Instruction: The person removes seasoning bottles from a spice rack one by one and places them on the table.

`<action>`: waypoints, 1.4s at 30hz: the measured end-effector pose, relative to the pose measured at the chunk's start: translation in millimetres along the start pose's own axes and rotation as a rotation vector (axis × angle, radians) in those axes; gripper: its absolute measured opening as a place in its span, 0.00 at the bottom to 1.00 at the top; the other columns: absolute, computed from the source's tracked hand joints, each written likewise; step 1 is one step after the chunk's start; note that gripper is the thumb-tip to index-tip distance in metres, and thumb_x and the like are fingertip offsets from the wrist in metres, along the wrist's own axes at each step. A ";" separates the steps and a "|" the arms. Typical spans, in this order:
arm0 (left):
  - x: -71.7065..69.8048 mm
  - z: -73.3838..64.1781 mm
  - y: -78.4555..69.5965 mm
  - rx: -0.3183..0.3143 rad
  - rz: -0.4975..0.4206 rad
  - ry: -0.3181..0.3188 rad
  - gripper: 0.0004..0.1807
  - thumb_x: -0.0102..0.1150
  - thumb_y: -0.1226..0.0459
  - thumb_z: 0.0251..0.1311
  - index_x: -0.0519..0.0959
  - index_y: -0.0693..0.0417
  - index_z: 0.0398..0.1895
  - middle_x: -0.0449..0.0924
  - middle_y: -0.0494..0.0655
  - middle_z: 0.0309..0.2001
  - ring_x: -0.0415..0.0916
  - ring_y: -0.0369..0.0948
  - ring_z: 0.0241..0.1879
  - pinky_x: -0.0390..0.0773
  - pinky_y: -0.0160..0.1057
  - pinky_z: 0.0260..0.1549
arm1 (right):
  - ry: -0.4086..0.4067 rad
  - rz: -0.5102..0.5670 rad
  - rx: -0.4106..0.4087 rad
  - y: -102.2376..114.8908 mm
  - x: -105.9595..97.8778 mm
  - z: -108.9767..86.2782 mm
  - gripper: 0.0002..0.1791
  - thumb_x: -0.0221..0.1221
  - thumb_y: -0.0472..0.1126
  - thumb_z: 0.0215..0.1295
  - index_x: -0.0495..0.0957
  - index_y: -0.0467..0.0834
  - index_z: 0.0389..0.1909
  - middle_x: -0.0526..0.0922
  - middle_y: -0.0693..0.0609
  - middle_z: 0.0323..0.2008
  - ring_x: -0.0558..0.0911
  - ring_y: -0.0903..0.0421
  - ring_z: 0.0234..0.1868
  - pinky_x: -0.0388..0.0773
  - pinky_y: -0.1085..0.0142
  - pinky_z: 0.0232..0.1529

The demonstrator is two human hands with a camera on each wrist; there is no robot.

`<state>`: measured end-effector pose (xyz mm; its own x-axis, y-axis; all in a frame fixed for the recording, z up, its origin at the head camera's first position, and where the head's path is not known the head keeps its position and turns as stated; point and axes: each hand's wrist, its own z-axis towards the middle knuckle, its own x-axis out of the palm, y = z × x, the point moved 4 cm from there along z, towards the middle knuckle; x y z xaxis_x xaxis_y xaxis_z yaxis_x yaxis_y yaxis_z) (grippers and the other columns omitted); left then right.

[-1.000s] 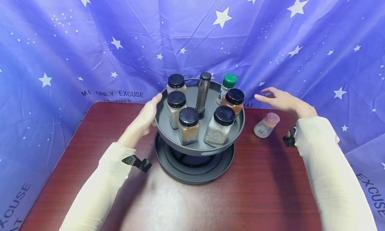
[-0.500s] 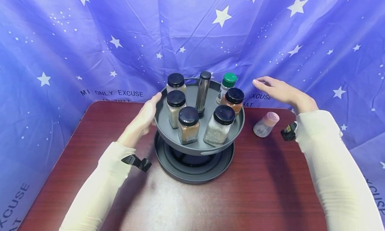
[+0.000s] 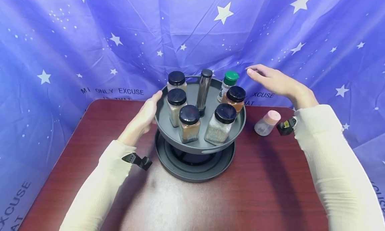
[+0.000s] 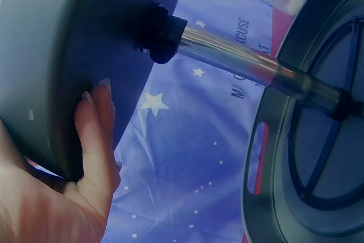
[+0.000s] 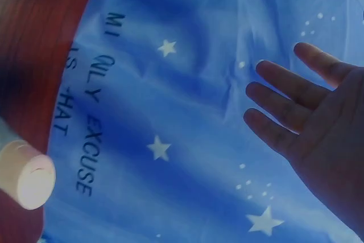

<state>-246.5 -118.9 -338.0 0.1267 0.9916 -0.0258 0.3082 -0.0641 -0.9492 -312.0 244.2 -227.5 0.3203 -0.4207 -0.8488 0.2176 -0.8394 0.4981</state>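
Observation:
In the head view, a dark grey two-tier turntable [image 3: 163,126] stands on the table. Its upper tray carries several black-lidded spice jars [image 3: 188,126] and a green-capped shaker [image 3: 231,79]. My left hand [image 3: 145,116] holds the upper tray's left rim. The left wrist view shows that hand's fingers [image 4: 95,135] curled under the tray, beside the metal post [image 4: 227,55]. Past the tray's right side, my right hand [image 3: 275,80] is raised in the air, holding nothing. Its fingers look straight and spread in the right wrist view.
A pink-capped shaker [image 3: 267,123] stands on the red-brown table [image 3: 255,191], right of the turntable. The lower tray [image 3: 194,178] carries nothing visible. A blue curtain with white stars [image 3: 135,24] hangs close behind the table.
My right hand has risen and shifted slightly left, toward the green-capped shaker. The left hand keeps its hold on the tray, and the jars stay in place.

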 end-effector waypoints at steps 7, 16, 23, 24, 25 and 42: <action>-0.1 0.9 -0.2 -0.012 0.000 -0.009 0.27 0.28 0.39 0.74 0.72 0.46 0.48 0.80 0.35 0.25 0.79 0.32 0.23 0.80 0.34 0.29 | -0.005 -0.017 -0.057 19.5 -2.2 0.2 0.36 0.38 0.67 0.74 0.53 0.55 0.76 0.60 0.43 0.75 0.57 0.38 0.76 0.53 0.36 0.71; -0.2 -0.6 -1.5 -0.002 -0.009 0.002 0.28 0.27 0.39 0.74 0.73 0.47 0.44 0.80 0.34 0.23 0.78 0.32 0.21 0.79 0.34 0.26 | -0.008 -0.022 -0.149 54.3 -0.1 -4.5 0.33 0.45 0.63 0.74 0.57 0.55 0.74 0.69 0.43 0.70 0.66 0.38 0.71 0.57 0.38 0.70; 0.6 -0.3 -2.0 0.004 -0.001 0.007 0.27 0.27 0.40 0.74 0.72 0.46 0.47 0.79 0.34 0.23 0.78 0.31 0.21 0.79 0.33 0.26 | 0.011 -0.046 -0.166 67.9 2.8 -5.2 0.34 0.47 0.63 0.74 0.57 0.54 0.74 0.69 0.42 0.70 0.68 0.39 0.69 0.58 0.39 0.70; 0.8 -0.3 -1.9 0.004 -0.001 0.006 0.27 0.27 0.40 0.74 0.72 0.46 0.47 0.79 0.35 0.22 0.78 0.32 0.21 0.79 0.33 0.25 | 0.016 -0.051 -0.165 68.5 3.4 -4.9 0.34 0.47 0.63 0.73 0.57 0.53 0.74 0.69 0.43 0.70 0.68 0.39 0.70 0.58 0.40 0.70; 1.0 -0.4 -1.9 0.003 -0.002 0.005 0.27 0.27 0.40 0.74 0.71 0.46 0.48 0.79 0.35 0.22 0.78 0.32 0.21 0.79 0.33 0.25 | 0.021 -0.053 -0.164 69.0 4.1 -4.6 0.34 0.47 0.63 0.73 0.57 0.53 0.75 0.68 0.43 0.71 0.68 0.40 0.70 0.58 0.40 0.70; 1.2 -1.5 -2.6 -0.002 0.001 0.002 0.27 0.27 0.40 0.75 0.71 0.48 0.50 0.79 0.35 0.24 0.79 0.32 0.22 0.80 0.34 0.26 | 0.066 -0.157 -0.195 81.8 16.4 7.6 0.37 0.48 0.65 0.71 0.55 0.55 0.75 0.63 0.49 0.74 0.61 0.46 0.76 0.56 0.45 0.73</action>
<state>-245.7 -117.7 -335.0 0.1291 0.9913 -0.0257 0.3096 -0.0649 -0.9486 -295.9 166.1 -202.0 0.3264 -0.2619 -0.9082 0.4413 -0.8075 0.3914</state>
